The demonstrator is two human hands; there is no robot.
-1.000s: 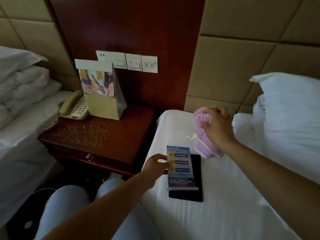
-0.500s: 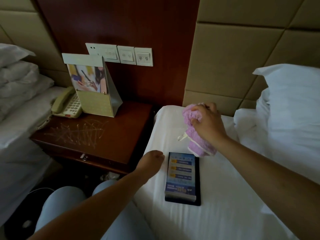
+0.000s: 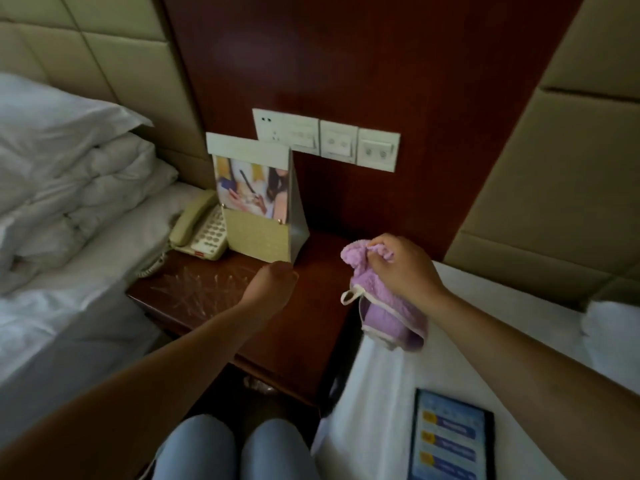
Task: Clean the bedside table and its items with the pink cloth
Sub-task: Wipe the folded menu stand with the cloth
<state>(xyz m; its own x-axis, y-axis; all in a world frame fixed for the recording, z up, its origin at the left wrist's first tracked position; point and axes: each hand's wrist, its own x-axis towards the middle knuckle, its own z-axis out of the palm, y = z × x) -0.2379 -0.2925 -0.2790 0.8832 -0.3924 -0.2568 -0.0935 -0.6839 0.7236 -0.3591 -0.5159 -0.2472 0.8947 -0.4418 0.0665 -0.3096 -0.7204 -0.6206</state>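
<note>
Both hands have left the bed. Left hand (image 3: 268,289), fingers curled and empty, sits just below the card stand (image 3: 258,216) on the desk (image 3: 311,271). Right hand (image 3: 403,268) grips the pink cloth (image 3: 377,299), farther right.

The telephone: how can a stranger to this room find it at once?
Look at the dark wooden bedside table between the two beds. At its back left corner, beside the standing brochure holder, lies the telephone. Only it is beige, with round keys.

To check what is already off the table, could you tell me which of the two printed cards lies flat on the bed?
The blue card, lying flat on its black stand on the right-hand bed. The tall beige photo card stands upright on the bedside table beside the telephone.
</note>
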